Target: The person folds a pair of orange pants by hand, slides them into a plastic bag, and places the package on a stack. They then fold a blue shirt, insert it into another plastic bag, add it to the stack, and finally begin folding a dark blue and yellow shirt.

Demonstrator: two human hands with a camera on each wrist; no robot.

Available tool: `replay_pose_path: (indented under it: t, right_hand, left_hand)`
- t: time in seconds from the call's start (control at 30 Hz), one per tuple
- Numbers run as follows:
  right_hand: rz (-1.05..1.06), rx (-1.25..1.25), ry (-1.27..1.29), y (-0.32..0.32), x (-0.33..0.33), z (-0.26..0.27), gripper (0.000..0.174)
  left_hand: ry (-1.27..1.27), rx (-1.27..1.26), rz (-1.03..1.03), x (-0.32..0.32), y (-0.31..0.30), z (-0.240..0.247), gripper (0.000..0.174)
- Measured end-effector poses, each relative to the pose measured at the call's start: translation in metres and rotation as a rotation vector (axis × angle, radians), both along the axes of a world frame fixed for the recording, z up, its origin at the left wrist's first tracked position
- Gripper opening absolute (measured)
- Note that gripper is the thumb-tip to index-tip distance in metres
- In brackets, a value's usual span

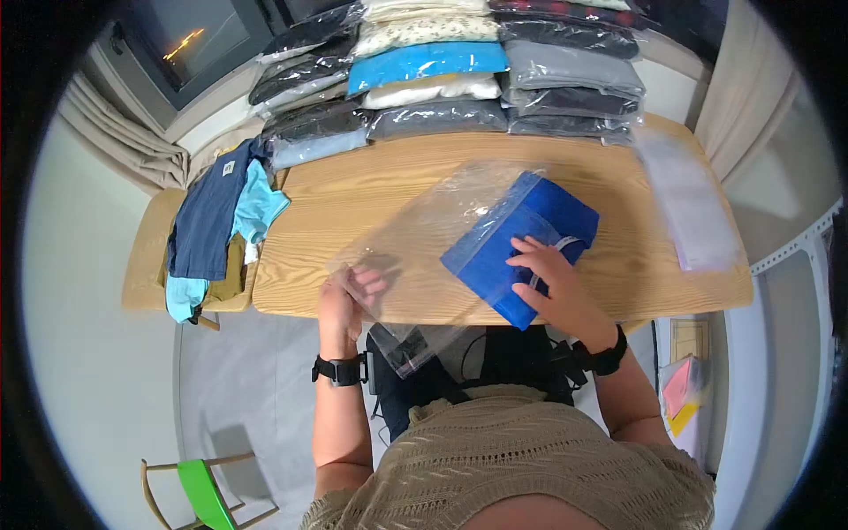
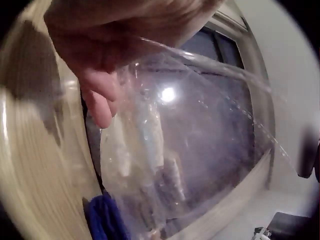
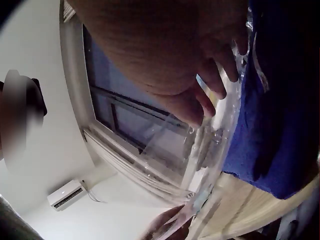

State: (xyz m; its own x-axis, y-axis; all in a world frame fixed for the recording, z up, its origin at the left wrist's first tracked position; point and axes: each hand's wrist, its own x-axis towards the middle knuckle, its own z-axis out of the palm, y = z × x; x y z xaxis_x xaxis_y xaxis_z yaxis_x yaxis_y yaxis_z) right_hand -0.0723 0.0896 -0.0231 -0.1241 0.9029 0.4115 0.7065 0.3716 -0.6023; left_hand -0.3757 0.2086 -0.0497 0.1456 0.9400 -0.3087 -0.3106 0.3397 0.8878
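Note:
A blue folded garment (image 1: 552, 212) with a white strip across it lies at the table's front, its left part under clear plastic. My right hand (image 1: 552, 283) rests on it, fingers spread over the white strip. In the right wrist view the fingertips (image 3: 227, 77) are at the plastic beside the blue fabric. A large clear plastic bag (image 1: 424, 221) stretches left from the garment, one corner hanging past the front edge. My left hand (image 1: 344, 296) pinches the bag's left edge. The left wrist view shows the raised film (image 2: 200, 125) spreading from that hand, its thumb side partly hidden.
Stacks of bagged folded clothes (image 1: 433, 71) line the back of the wooden table (image 1: 309, 208). Loose clothes (image 1: 208, 221) lie on a side surface at left. A pile of clear bags (image 1: 689, 203) is at the right edge. A green chair (image 1: 205, 495) stands lower left.

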Motion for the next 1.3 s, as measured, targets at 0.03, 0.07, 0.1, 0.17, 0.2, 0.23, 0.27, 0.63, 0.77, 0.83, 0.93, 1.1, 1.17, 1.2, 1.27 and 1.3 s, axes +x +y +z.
replay_pose_path:
  t: [0.03, 0.07, 0.1, 0.17, 0.2, 0.23, 0.27, 0.63, 0.77, 0.83, 0.93, 1.1, 1.17, 1.2, 1.27, 1.3]
  right_hand:
    - [-0.010, -0.018, -0.038, 0.000, 0.000, 0.002, 0.031]
    - [-0.004, -0.019, -0.038, 0.004, -0.001, 0.006, 0.031]
    - [0.049, -0.018, -0.079, 0.011, -0.002, 0.011, 0.033]
    - [0.104, -0.017, -0.117, 0.030, -0.003, 0.016, 0.035]
    - [0.210, -0.076, -0.247, 0.044, -0.005, 0.018, 0.040]
    - [0.313, -0.131, -0.380, 0.057, -0.009, 0.022, 0.045]
    - [0.313, -0.123, -0.384, 0.069, -0.015, 0.029, 0.045]
    - [0.527, -0.261, 0.012, 0.143, -0.151, 0.057, 0.055]
    - [0.798, -0.374, 0.285, 0.088, -0.138, 0.063, 0.048]
    - [0.677, -0.302, 0.113, 0.065, -0.103, 0.062, 0.042]
    - [0.264, -0.333, -0.020, 0.034, -0.043, 0.066, 0.030]
    - [-0.464, -0.231, 0.666, -0.015, 0.044, 0.011, 0.039]
    - [-0.630, -0.226, 1.191, -0.032, 0.051, -0.013, 0.039]
    - [-0.636, -0.226, 1.190, -0.035, 0.051, -0.012, 0.039]
    - [-0.431, -0.567, 1.597, -0.041, 0.041, -0.011, 0.031]
    - [-0.434, -0.571, 1.611, -0.037, 0.038, -0.014, 0.031]
  left_hand:
    - [-0.002, -0.002, 0.024, -0.005, 0.000, -0.001, 0.032]
    - [-0.003, -0.005, 0.047, -0.010, 0.001, -0.002, 0.032]
    - [-0.003, -0.004, 0.053, -0.013, 0.002, -0.005, 0.032]
    - [0.016, -0.021, 0.046, -0.016, 0.004, -0.014, 0.034]
    - [0.017, -0.019, 0.047, -0.016, 0.002, -0.013, 0.034]
    - [-0.001, -0.020, 0.047, -0.013, 0.000, -0.012, 0.034]
    - [-0.021, -0.019, 0.048, -0.013, -0.001, -0.011, 0.034]
    - [0.088, 0.000, 0.068, -0.013, -0.007, -0.009, 0.040]
    - [0.078, 0.043, 0.030, -0.016, -0.004, -0.019, 0.041]
    - [0.089, 0.009, -0.001, -0.018, -0.003, -0.020, 0.041]
    - [0.065, -0.035, 0.025, -0.017, -0.004, -0.018, 0.040]
    - [0.068, -0.057, 0.050, -0.014, -0.008, -0.013, 0.041]
    - [0.078, -0.057, 0.123, -0.014, -0.007, -0.014, 0.043]
    - [0.078, -0.060, 0.118, -0.013, -0.006, -0.016, 0.043]
    - [0.032, -0.007, 0.138, -0.017, -0.007, -0.021, 0.042]
    - [-0.013, -0.017, 0.133, -0.021, -0.003, -0.029, 0.041]
